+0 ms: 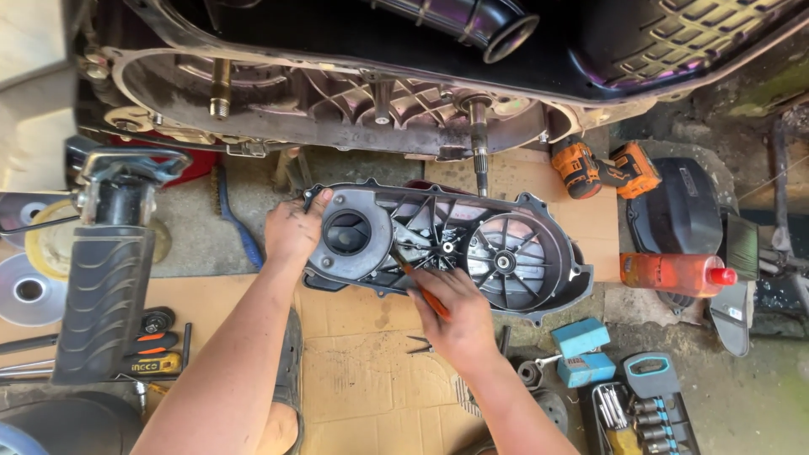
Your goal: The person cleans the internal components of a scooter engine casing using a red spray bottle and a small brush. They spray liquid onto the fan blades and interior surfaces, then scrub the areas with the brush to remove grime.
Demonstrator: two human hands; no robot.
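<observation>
Your left hand [292,229] has its fingers curled over the left rim of the grey engine side cover [447,248], gripping it steady. Your right hand [453,316] is closed around an orange-handled tool [425,293] whose tip reaches into the ribs near the cover's middle; what the tip touches is too small to tell.

The cover lies inner face up on cardboard [362,371], already off the open engine case [337,105] just above it, so removal looks done and work inside the cover looks unfinished. Right of the cover stand an orange bottle [674,272] and a cordless drill [590,168]. Below and right of it lie blue boxes [581,350] and a socket set [649,404]. Left of it stands a black footrest [109,278].
</observation>
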